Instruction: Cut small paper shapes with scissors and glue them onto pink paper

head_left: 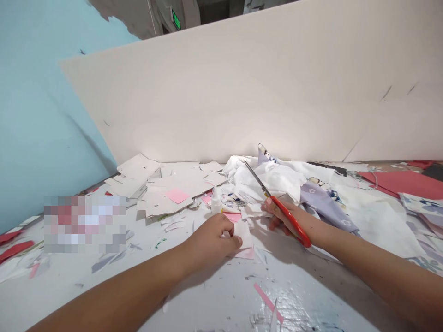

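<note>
My left hand has its fingers curled and thumb pressed on a small thin white piece, which looks like paper or cloth, over pink paper on the table. My right hand is closed around a pair of scissors with red handles. Their blades point up and away to the left and look shut together. Just beyond my left fingers stands a small white bottle. The right fingertips hover near the white piece, and I cannot tell whether they touch it.
Grey-white card sheets lie at the back left with a pink square. White cloth and lilac patterned fabric are heaped behind my right hand. Red sheets lie far right. A pale board closes off the back.
</note>
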`<state>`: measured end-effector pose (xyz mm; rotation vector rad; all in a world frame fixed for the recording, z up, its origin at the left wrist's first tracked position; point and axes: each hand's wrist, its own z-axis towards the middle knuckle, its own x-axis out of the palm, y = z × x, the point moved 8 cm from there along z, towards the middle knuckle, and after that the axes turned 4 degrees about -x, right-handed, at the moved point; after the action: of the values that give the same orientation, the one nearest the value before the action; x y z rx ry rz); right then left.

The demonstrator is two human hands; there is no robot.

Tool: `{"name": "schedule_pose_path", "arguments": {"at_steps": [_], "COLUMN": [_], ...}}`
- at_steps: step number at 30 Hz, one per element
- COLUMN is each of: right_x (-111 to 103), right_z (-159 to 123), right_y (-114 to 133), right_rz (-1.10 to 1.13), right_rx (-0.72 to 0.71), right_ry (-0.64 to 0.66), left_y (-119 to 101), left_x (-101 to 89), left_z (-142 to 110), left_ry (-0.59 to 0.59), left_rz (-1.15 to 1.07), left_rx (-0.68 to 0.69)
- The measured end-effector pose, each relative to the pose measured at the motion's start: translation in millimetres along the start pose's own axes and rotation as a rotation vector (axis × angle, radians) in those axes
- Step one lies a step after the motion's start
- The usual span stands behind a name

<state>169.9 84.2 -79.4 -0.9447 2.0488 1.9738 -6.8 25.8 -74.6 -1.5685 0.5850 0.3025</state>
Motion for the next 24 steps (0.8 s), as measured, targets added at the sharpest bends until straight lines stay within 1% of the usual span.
{"name": "schedule_pose_path", "arguments": {"at_steps": [3, 5, 8, 10, 13, 16, 24], "right_x": [-0.8, -0.9, -0.2, 1.0, 3.6, 5.8, 6.1], "right_z": [-2.8, -5.2, -8.2, -9.3, -10.2, -12.0, -11.7], "right_y": [2.0, 4.2, 7.4, 8.9, 11.3, 12.3, 10.3], "right_rz": [-0.033, -0.043, -0.017, 0.013, 0.045, 0.059, 0.067], "right_rx": [0.017, 0.028, 0.037, 0.037, 0.023, 0.023, 0.006], "right_ry": [0.007, 0.019, 0.019, 0.010, 0.011, 0.023, 0.012], "left_y": [-5.8, -5.0, 2.7, 6.1, 4.8, 2.6, 5.3], "left_x": [3.6, 5.0, 5.0, 4.2, 5.1, 6.7, 7.4], "left_z": [0.5, 1.7, 2.9, 2.7, 2.1, 2.7, 5.1], "left_ry": [0.082, 0.113, 0.092, 0.051, 0.013, 0.004, -0.040], "left_rz": [-0.053, -0.049, 0.089, 0.157, 0.208, 0.264, 0.314], "left_rx": [0.012, 0.001, -0.051, -0.075, -0.065, -0.051, -0.029]}}
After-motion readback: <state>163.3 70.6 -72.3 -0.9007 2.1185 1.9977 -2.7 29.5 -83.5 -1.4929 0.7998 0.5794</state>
